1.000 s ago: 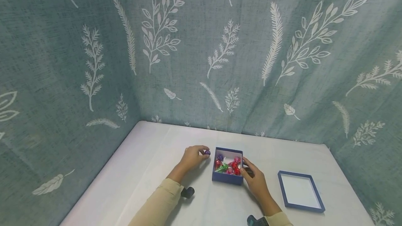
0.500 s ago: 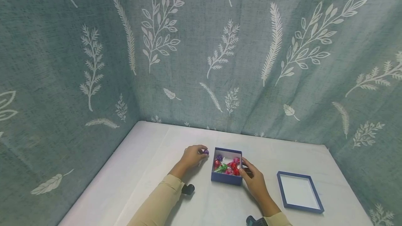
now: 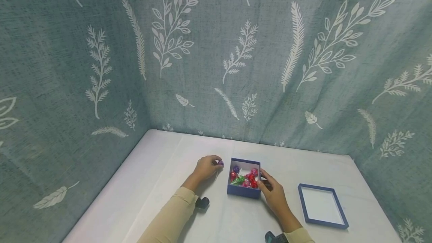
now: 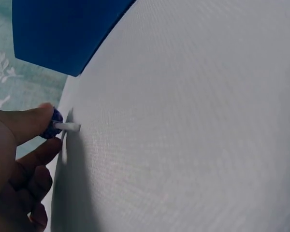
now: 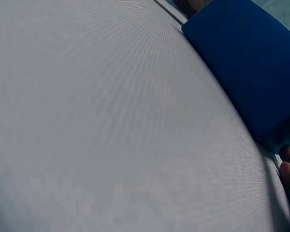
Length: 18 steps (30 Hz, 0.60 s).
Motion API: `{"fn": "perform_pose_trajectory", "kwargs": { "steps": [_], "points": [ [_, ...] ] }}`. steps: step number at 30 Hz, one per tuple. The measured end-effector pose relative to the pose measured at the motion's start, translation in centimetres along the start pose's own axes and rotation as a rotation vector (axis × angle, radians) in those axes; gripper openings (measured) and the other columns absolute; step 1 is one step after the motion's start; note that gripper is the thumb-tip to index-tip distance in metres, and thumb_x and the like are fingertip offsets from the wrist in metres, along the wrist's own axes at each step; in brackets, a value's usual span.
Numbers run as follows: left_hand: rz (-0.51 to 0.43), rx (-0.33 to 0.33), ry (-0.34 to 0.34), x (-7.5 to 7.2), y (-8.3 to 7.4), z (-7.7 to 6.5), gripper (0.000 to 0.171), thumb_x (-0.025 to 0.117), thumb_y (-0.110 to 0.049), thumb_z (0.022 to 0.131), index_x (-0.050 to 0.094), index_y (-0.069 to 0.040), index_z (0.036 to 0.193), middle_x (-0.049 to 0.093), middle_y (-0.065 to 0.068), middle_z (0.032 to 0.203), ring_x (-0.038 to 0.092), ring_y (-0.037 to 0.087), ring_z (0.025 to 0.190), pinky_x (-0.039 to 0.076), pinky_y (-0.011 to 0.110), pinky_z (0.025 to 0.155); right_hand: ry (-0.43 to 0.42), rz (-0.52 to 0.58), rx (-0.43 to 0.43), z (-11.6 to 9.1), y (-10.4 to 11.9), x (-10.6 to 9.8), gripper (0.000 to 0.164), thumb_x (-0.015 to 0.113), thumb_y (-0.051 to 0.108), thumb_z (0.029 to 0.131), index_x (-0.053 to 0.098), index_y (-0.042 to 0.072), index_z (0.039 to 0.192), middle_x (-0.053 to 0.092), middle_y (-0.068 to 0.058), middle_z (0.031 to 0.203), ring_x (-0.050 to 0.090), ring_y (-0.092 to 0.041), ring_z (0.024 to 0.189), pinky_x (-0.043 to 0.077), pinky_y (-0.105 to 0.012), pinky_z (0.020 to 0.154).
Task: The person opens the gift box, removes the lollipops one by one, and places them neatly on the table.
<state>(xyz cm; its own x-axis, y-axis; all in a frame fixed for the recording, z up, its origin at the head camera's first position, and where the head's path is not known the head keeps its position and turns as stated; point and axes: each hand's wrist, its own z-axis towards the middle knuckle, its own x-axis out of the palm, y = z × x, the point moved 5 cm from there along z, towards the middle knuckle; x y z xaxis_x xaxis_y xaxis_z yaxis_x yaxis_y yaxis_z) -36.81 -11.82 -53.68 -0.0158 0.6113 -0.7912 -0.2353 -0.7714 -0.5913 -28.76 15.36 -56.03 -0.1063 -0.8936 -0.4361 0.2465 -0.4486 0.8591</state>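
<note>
Thumb and finger of my left hand [image 3: 204, 168] pinch a purple-wrapped lollipop [image 3: 220, 163] by its candy end, left of the blue box. Its white stick [image 4: 68, 126] sticks out past the fingers in the left wrist view. The open blue box [image 3: 243, 192] holds several wrapped lollipops: a purple one [image 3: 236, 169] at the back left, a green one [image 3: 239, 180] near the front, and red and pink ones around them. At the box's right wall, my right hand [image 3: 275, 193] holds it, thumb by the front corner and fingers along the side.
A blue-rimmed box lid [image 3: 326, 223] with a white inside lies on the white table [image 3: 175, 153], right of my right hand. Behind the table hangs a green curtain [image 3: 209, 66] with white leaf prints.
My left hand has shifted slightly left with the purple lollipop, whose stick now points down toward the table. The right hand stays at the box, and the lollipops inside lie as before.
</note>
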Motion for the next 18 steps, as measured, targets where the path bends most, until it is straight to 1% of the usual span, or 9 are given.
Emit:
{"fn": "perform_pose_trajectory", "kwargs": {
  "steps": [3, 7, 12, 15, 18],
  "points": [
    [-0.007, -0.004, -0.002, 0.02, 0.24, 0.07, 0.029, 0.071, -0.031, 0.088, 0.070, -0.014, 0.112, 0.069, -0.001, 0.089, 0.064, 0.022, 0.090, 0.042, 0.051, 0.091, -0.001, -0.004, 0.008, 0.04, -0.03, 0.09, 0.048, 0.063, 0.027, 0.096, 0.052, 0.021, 0.142, 0.059, -0.009, 0.132, 0.062, -0.025, 0.108, 0.049, -0.043, 0.091],
    [-0.016, 0.013, -0.013, 0.05, 0.28, 0.29, 0.030, 0.071, -0.031, 0.088, 0.070, -0.014, 0.113, 0.068, -0.001, 0.089, 0.064, 0.022, 0.089, 0.045, 0.049, 0.087, -0.013, -0.006, 0.000, 0.10, 0.00, 0.06, 0.047, 0.063, 0.026, 0.095, 0.053, 0.020, 0.141, 0.060, -0.008, 0.131, 0.063, -0.024, 0.106, 0.049, -0.043, 0.090],
    [-0.002, 0.034, -0.019, 0.04, 0.26, 0.45, 0.029, 0.071, -0.030, 0.088, 0.070, -0.014, 0.113, 0.068, -0.001, 0.088, 0.064, 0.022, 0.088, 0.043, 0.050, 0.088, -0.017, -0.002, -0.015, 0.15, 0.05, 0.04, 0.048, 0.064, 0.026, 0.095, 0.053, 0.019, 0.141, 0.060, -0.009, 0.130, 0.063, -0.023, 0.106, 0.050, -0.043, 0.089],
    [0.010, 0.028, -0.018, 0.01, 0.30, 0.49, 0.029, 0.071, -0.030, 0.088, 0.070, -0.014, 0.113, 0.069, -0.001, 0.088, 0.064, 0.022, 0.088, 0.042, 0.051, 0.090, -0.014, 0.002, -0.006, 0.12, 0.00, 0.05, 0.048, 0.064, 0.026, 0.095, 0.053, 0.019, 0.141, 0.060, -0.008, 0.131, 0.063, -0.023, 0.106, 0.050, -0.043, 0.089],
    [0.019, 0.027, -0.017, -0.09, 0.28, 0.46, 0.030, 0.071, -0.030, 0.088, 0.070, -0.014, 0.113, 0.069, -0.001, 0.087, 0.064, 0.022, 0.087, 0.043, 0.050, 0.089, -0.013, -0.002, 0.004, 0.08, -0.08, 0.04, 0.048, 0.064, 0.026, 0.095, 0.053, 0.021, 0.141, 0.060, -0.008, 0.131, 0.062, -0.022, 0.107, 0.050, -0.042, 0.090]
  ]
}}
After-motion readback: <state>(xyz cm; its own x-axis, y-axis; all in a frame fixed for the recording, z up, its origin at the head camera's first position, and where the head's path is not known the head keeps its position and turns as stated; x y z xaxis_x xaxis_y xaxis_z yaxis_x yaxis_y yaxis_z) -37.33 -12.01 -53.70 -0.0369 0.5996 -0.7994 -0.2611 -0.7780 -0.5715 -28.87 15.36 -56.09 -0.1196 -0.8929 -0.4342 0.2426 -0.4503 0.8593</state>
